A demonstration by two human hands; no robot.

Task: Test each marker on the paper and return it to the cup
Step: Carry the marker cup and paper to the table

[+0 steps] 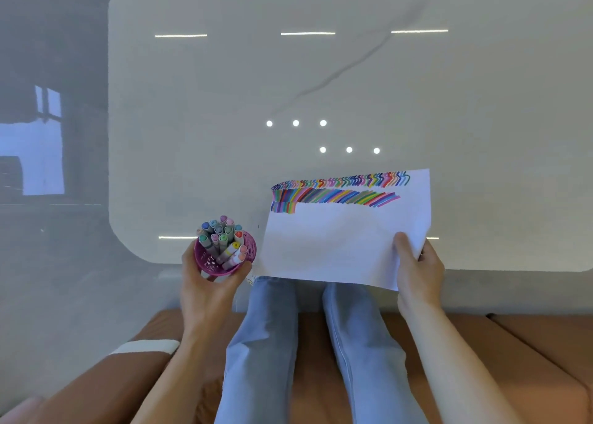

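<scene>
Knees (266,343) first, in blue jeans on a brown sofa (545,343), with both hands up just ahead of them. At about 8 o'clock from frame centre the left hand (208,282) wraps fingers and thumb round the pink cup (205,263), right at the counter's (224,134) near edge. Whether the cup stands on the counter or hangs in the grip, I cannot tell. That cup is packed: markers (221,234) stand in it caps up, every one capped as far as I can see.

Over at 3 o'clock from the cup, the right hand (417,263) pinches the paper (337,247) at its near right corner, thumb on top, fingers under. The sheet's near edge juts past the counter edge above the knees, and the rest reaches out over the counter.

Now the far end of the sheet, toward 12 o'clock: a row of coloured zigzags (340,181), a full band of slanted strokes (337,196) under it, and a short third row at the left. Most of the paper nearer in is blank.

My read is that testing is done or close to it, with many colours down, no marker seen outside the cup and neither hand holding one. It could equally be a fresh round about to start. Beyond lies pale counter with a grey vein and spots of reflected light.
</scene>
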